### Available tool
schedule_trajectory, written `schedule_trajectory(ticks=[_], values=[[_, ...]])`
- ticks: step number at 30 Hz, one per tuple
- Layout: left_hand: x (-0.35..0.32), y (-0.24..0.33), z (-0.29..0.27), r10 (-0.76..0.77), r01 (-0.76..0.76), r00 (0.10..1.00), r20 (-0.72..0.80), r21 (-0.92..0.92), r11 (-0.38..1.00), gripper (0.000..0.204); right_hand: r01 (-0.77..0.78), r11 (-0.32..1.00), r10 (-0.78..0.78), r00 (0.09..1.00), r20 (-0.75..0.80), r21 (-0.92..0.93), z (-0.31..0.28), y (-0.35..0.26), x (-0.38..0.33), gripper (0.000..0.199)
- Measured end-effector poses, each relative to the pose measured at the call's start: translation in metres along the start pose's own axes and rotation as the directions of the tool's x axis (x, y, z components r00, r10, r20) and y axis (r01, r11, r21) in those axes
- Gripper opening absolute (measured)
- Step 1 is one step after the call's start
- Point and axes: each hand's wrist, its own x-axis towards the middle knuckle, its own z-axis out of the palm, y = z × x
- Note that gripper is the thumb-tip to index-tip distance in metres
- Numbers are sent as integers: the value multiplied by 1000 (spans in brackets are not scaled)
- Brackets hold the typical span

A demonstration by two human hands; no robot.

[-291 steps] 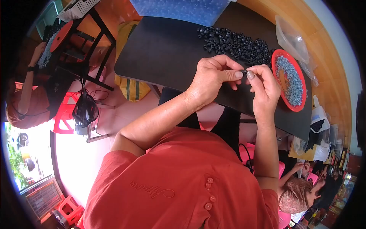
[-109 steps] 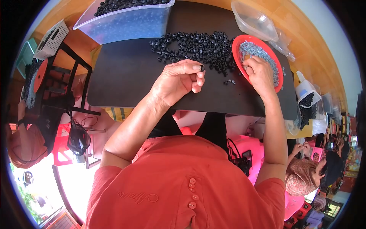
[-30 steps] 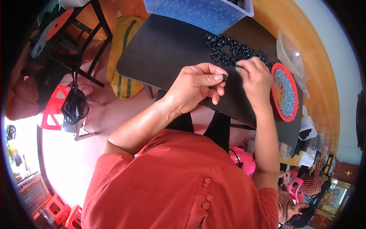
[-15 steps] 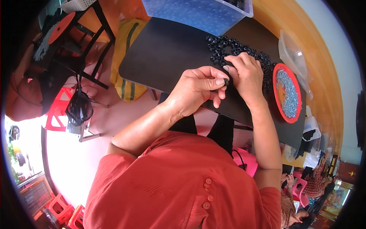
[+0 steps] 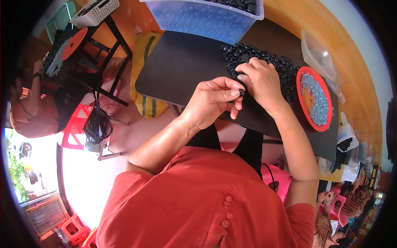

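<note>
On the dark rectangular table (image 5: 178, 66), a heap of small, rounded black pieces (image 5: 287, 74) is lying toward the right. Behind it and to its left, a translucent blue plastic bin (image 5: 198, 22) is standing, and more black pieces (image 5: 235, 4) are lying in it. Right of the heap, a round red plastic bowl (image 5: 301, 101) is sitting, with thin grey-blue pieces (image 5: 319, 108) inside. A clear plastic container (image 5: 317, 56) is lying behind this bowl. Before the heap, the right hand (image 5: 262, 84) is hovering; just to its left, the left hand (image 5: 209, 101) is holding one small black piece (image 5: 242, 92). Beyond the table's left end, a yellow striped sack (image 5: 144, 76) is lying.
</note>
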Motion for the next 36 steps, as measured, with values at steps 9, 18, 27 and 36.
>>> schedule_trajectory(ticks=[9, 18, 27, 36], values=[[2, -1, 2, 1, 0, 1000, -29, 47, 999, 12, -11, 996, 2, 995, -98, -87, 4, 3, -9, 15], [3, -5, 5, 32, -29, 999, -44, 62, 998, 11, -5, 1000, 4, 997, -71, -23, -14, 4, -18, 13], [0, -5, 15, 85, -71, 990, -110, 129, 989, 9, -103, 785, 152, 988, -28, 611, -45, -33, -34, 8], [-3, -11, 11, 123, -106, 989, -77, 193, 976, 10, -113, 665, 253, 964, -80, 738, -35, -40, -42, 9]])
